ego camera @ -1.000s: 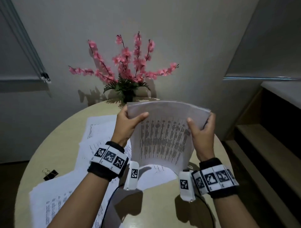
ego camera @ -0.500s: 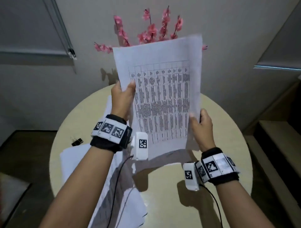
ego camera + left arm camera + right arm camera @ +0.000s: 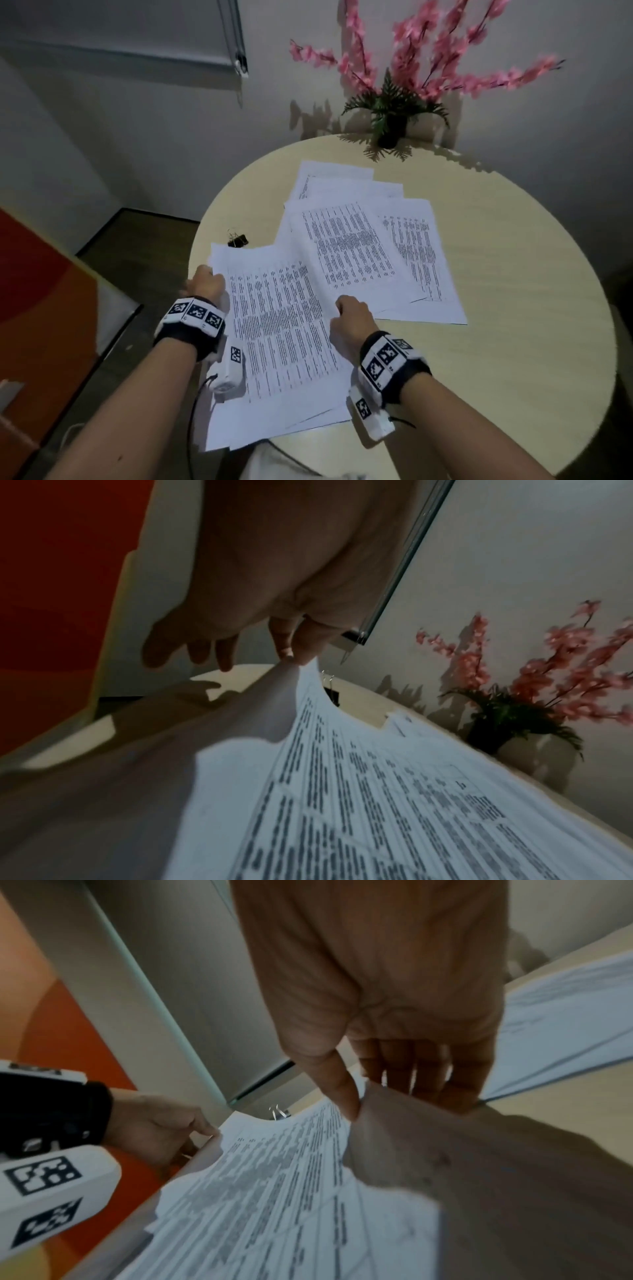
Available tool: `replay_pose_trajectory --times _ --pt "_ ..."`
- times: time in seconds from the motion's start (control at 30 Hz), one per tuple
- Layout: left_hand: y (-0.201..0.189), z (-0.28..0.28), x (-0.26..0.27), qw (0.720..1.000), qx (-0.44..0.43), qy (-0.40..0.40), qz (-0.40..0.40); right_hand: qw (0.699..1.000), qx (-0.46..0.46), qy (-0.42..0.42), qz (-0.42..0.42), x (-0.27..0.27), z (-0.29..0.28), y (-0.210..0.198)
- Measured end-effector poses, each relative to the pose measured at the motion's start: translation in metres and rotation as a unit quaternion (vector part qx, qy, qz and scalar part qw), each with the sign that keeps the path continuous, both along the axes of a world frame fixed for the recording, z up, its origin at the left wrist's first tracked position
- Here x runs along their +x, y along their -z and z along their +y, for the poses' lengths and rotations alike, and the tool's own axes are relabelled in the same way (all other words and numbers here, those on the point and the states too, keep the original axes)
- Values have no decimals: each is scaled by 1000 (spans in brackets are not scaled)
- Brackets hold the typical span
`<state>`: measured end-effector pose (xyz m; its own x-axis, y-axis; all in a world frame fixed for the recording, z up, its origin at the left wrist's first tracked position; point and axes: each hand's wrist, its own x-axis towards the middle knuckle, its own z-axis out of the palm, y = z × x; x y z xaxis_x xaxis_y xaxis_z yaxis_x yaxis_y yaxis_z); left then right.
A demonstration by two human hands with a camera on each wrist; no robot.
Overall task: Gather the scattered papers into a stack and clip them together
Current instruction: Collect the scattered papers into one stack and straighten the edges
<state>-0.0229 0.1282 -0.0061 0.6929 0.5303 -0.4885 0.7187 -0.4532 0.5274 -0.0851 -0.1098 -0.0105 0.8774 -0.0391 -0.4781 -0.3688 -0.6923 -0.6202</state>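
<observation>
— What's sitting on that round table right now?

— Mostly printed sheets. The near stack of papers is lying at the edge closest to the person, its lower corners hanging a little over the rim. Beyond it, toward the wall, the other loose papers are fanning out, overlapping each other and the near stack's far corner.

— And the arms?

— Both forearms are reaching forward from below, roughly parallel, each with a black band of printed markers at the wrist. They're flanking the near stack, one at each long side.

— Are the hands gripping anything?

— Yes, both are. The left hand is pinching the stack's far left corner between thumb and forefinger, lifting that corner slightly; its other fingers are hanging loose, off the paper. The right hand is grasping the right edge, thumb lying on top of the sheets and the fingers tucked beneath.

— Where's the clip?

— The black binder clip is lying on the bare tabletop just past the stack's far left corner, untouched. At the back edge a pot of pink flowers is standing against the wall
</observation>
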Motion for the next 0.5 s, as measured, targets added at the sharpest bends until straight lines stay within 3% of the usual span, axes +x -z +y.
replay_pose_trajectory --times 0.07,0.17,0.27,0.37,0.5 --pt "5 -2 -7 999 -20 -3 46 998 -43 -29 24 -1 9 1" --pt "12 -14 -9 996 -79 -34 0 991 -98 -84 39 -4 20 3" --pt "15 -24 -7 991 -117 -68 -18 989 -97 -96 55 -11 25 4" --pt "8 -34 -1 994 -68 -76 -26 995 -73 -56 49 -3 10 3" --pt "-7 -59 27 995 8 9 -100 998 -59 34 4 50 -31 3"
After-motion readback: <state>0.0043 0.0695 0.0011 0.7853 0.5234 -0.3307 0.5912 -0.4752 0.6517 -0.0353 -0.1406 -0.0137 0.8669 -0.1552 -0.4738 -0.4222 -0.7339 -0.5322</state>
